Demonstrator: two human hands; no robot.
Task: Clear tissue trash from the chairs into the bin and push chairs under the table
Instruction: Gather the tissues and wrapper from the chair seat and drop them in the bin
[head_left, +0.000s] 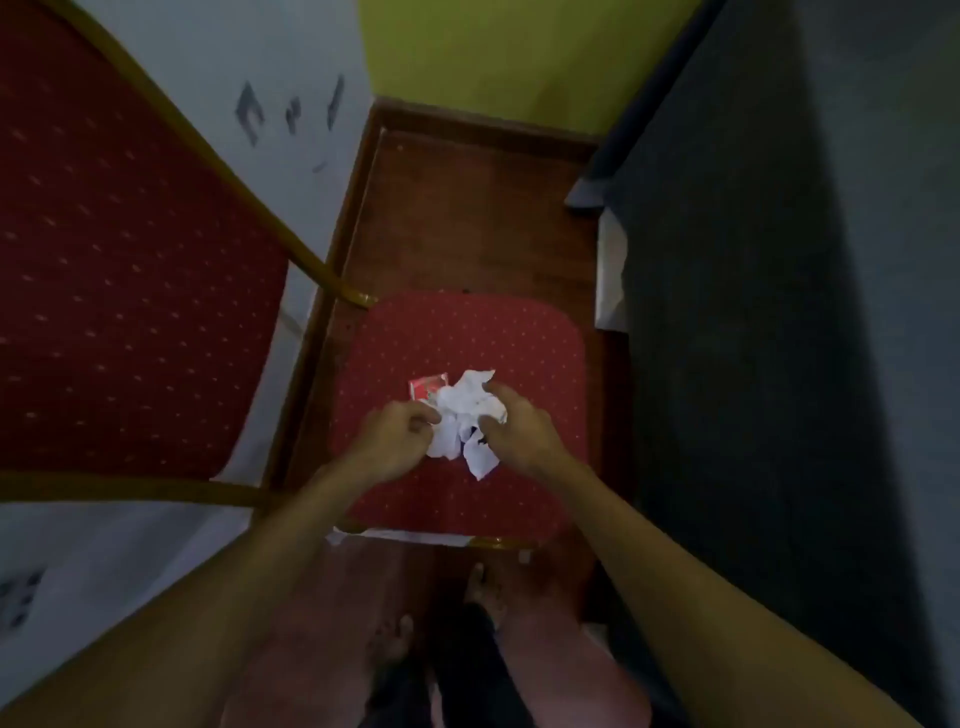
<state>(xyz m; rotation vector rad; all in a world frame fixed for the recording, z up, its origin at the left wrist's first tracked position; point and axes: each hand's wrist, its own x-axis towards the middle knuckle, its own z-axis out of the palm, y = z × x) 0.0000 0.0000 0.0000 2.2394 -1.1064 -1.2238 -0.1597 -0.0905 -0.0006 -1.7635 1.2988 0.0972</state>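
A pile of crumpled white tissue (462, 415) lies on the red dotted seat of a chair (519, 343) below me. A small red wrapper (426, 387) peeks out at the pile's far left. My left hand (392, 439) pinches the tissue's left edge with curled fingers. My right hand (514, 428) closes on the pile from the right side. The chair's backrest (119, 260), red with a gold frame, rises at the left.
A dark-covered table (779, 312) runs along the right side, close to the chair seat. A white wall (249, 104) stands at left and a green wall (493, 52) at the far end. Brown wooden floor (467, 218) lies beyond the seat. My bare feet show below.
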